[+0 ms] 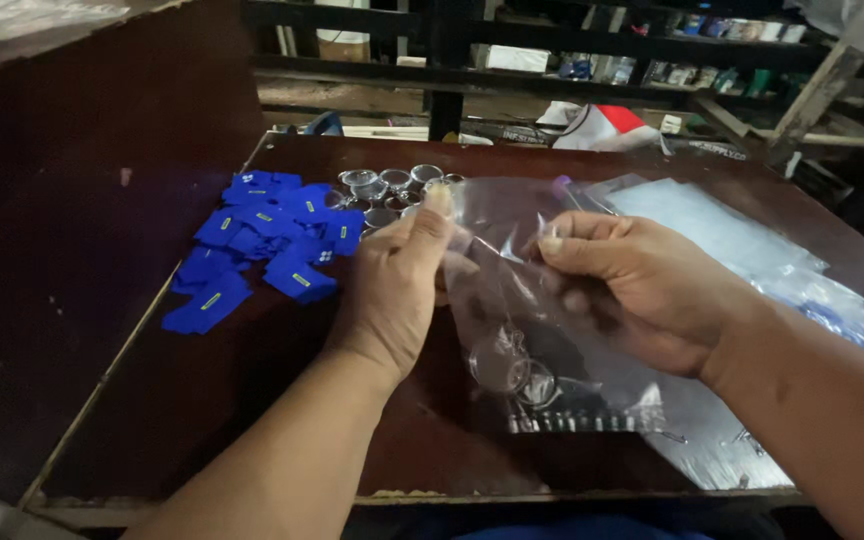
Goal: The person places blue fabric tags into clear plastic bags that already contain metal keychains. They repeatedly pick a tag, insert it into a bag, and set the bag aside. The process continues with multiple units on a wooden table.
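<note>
Both my hands hold one clear plastic bag (512, 300) above a dark brown table (252, 400). My left hand (392, 285) pinches the bag's upper left edge between thumb and fingers. My right hand (642, 285) grips its upper right edge, fingers curled behind the film. Inside the bag, near its bottom, lie clear round lens-like pieces on metal rings (517, 372). A heap of small blue fabric tags (262, 240) lies left of my left hand. Behind it sits a cluster of clear round discs (387, 188).
A stack of clear plastic bags (722, 230) lies on the table's right side, some holding blue pieces (852, 320). A dark board (72, 230) leans at the left. Black shelving with small containers (652, 60) stands behind the table.
</note>
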